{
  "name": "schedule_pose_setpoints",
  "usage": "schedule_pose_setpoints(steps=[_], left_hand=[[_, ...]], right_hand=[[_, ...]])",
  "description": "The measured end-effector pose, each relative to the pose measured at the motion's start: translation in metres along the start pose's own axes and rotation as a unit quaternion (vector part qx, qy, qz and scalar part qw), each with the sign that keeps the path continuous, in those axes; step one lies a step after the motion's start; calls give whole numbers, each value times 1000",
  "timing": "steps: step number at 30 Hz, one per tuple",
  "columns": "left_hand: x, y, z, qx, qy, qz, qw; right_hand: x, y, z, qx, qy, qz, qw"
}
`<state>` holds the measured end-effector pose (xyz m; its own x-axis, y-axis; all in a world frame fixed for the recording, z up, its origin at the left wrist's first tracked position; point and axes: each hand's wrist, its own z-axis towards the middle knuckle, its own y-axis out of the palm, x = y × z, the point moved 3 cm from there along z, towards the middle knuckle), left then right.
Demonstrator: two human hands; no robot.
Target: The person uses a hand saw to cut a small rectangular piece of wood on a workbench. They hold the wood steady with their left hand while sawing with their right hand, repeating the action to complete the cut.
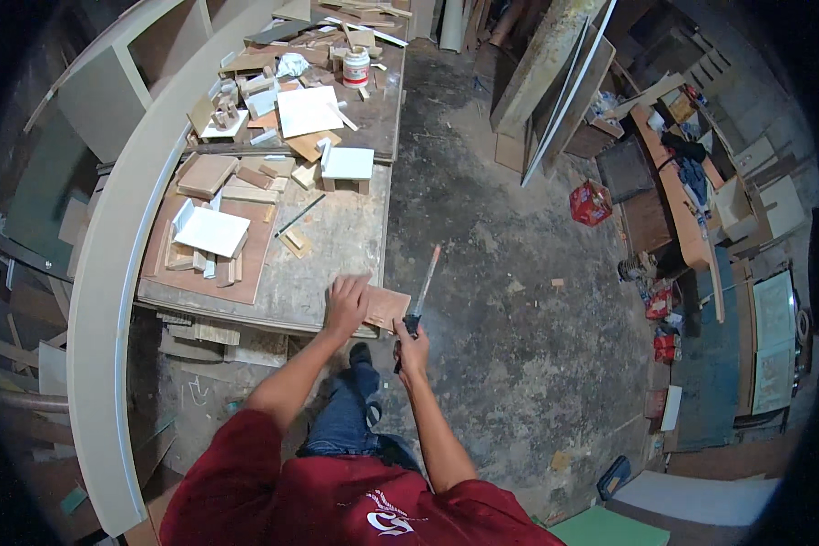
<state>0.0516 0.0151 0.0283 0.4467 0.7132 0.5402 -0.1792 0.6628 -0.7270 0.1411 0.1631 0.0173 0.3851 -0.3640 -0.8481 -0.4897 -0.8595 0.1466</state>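
Observation:
My left hand (346, 306) lies on the near corner of the workbench, fingers stretched out and slightly blurred, against the left end of a small brown wooden board (387, 307). The board reaches out past the bench's right edge. At its right end, my right hand (411, 349) is wrapped round the black handle of what looks like a handsaw (428, 278), its narrow blade pointing away from me. The blade appears nearly edge-on, so its teeth cannot be made out. Whether it touches the board is unclear.
The workbench (328, 250) carries white-topped wooden pieces (212, 229), a thin green strip (300, 214), offcuts and a white-and-red jar (356, 68). A long curved panel (109, 237) stands at left. A red box (591, 202) sits on the floor (491, 364) at right.

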Motion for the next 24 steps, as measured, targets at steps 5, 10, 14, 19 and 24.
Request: schedule_pose_setpoints(steps=[5,10,14,19,24], left_hand=[[35,-37,-6,-48,-11,-167,985],[47,-48,12,-62,-96,-234,965],[45,-47,26,-35,-177,-296,938],[48,-62,47,-6,-189,-346,919],[40,-88,69,11,-139,-309,941]], right_hand=[[-80,17,-7,-35,-65,-50,996],[-107,45,10,-96,-37,-63,993],[-130,65,15,-135,14,-43,990],[-151,85,21,-173,56,6,983],[-178,109,14,-212,93,27,973]])
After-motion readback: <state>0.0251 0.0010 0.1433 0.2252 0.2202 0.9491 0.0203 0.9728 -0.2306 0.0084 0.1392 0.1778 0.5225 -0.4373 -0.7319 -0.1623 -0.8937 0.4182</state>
